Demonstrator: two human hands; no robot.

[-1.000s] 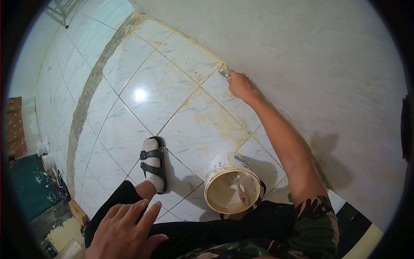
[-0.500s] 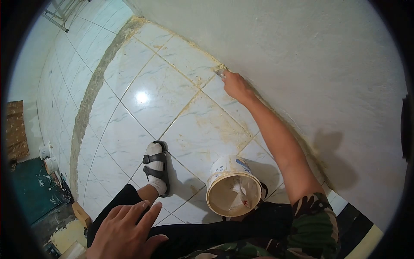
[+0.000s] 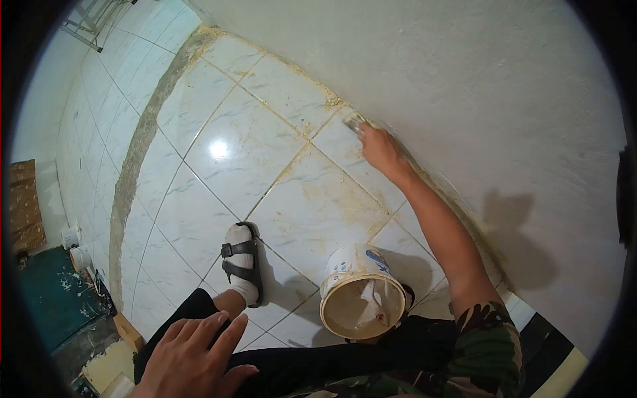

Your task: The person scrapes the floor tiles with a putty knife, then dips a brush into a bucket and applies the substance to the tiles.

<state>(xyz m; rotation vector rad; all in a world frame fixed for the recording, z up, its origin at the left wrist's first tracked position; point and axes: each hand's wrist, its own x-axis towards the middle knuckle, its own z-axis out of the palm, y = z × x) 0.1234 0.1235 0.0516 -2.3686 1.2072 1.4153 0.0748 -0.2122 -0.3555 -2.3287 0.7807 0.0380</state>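
My right hand (image 3: 381, 151) reaches forward to the foot of the wall, closed around a small scraper (image 3: 352, 122). Its flat metallic blade is near the floor tiles; its handle is hidden in my fist. Just beyond the blade, yellowish crumbly paste (image 3: 334, 101) lies along the joint between wall and floor. My left hand (image 3: 189, 355) rests over my bent left leg with its fingers stretched out, holding nothing. Between my legs is a white bucket (image 3: 342, 263), tilted toward me, with whitish scraps (image 3: 371, 302) inside.
A plain wall (image 3: 451, 86) runs along the right side. Tan smears mark the floor tiles (image 3: 285, 199), and a rough grey strip (image 3: 139, 142) curves across the left. My sandalled foot (image 3: 240, 259) is beside the bucket. Metal legs (image 3: 86, 30) stand at the far left.
My right hand and the scraper have moved back toward me and slightly right along the wall's foot, uncovering the clump of paste. My left hand has stayed in place.
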